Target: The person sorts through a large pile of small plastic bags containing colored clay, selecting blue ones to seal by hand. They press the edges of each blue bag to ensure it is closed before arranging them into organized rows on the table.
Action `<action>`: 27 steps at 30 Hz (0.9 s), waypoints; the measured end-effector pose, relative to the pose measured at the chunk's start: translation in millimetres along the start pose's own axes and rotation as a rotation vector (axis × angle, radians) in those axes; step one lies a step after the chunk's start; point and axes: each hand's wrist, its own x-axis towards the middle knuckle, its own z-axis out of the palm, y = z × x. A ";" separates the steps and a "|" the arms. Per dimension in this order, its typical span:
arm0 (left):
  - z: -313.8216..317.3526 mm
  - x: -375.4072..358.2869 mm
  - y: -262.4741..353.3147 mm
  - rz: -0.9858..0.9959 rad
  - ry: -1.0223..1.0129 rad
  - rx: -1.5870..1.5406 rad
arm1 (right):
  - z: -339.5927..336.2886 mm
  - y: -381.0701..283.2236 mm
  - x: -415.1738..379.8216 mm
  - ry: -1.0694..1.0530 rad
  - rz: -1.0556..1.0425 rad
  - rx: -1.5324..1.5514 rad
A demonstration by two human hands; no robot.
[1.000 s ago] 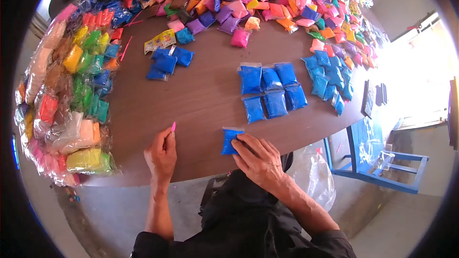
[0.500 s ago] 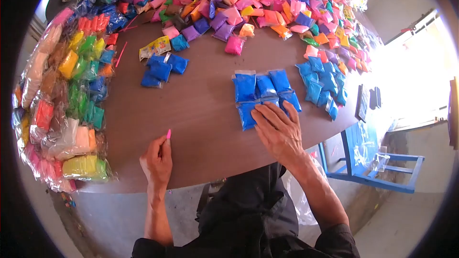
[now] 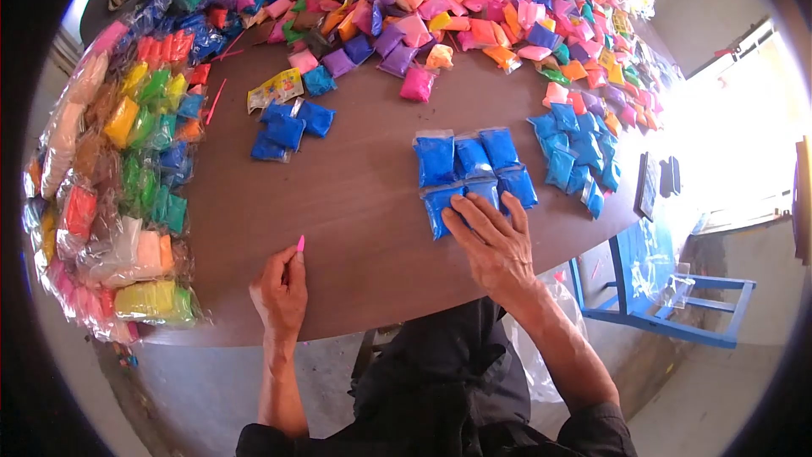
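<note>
Near the table's front edge, my left hand (image 3: 282,286) is closed round a small pink pointed object (image 3: 301,244) that sticks up from the fingertips. My right hand (image 3: 494,245), its fingers apart, rests on the lower edge of a block of blue packets (image 3: 436,161) laid in two rows. Its fingertips touch the lower packets and partly cover them. Right of this block lies a cluster of lighter blue packets (image 3: 584,149). Another small group of blue packets (image 3: 285,130) lies at the upper left, beside a yellow printed wrapper (image 3: 275,90).
A large heap of colourful packets (image 3: 414,30) covers the far side of the brown table (image 3: 338,195). Bagged packets (image 3: 139,203) line its left side. A dark flat object (image 3: 645,186) lies at the right edge, with a blue chair (image 3: 634,267) beyond.
My right hand has slid slightly down towards the near edge of the blue packets, uncovering a bit more of the lower row. The whole view has shifted slightly.
</note>
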 end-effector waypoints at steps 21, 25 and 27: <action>1.7 -5.3 -0.5 0.017 0.037 0.076 | -11.2 -9.3 -14.5 0.221 0.064 0.046; 0.3 -6.1 1.2 0.042 0.032 0.047 | -25.9 -9.7 -44.8 0.307 0.135 0.133; -2.3 -6.8 2.2 0.060 0.015 0.057 | -24.6 0.2 -66.8 0.360 0.207 0.154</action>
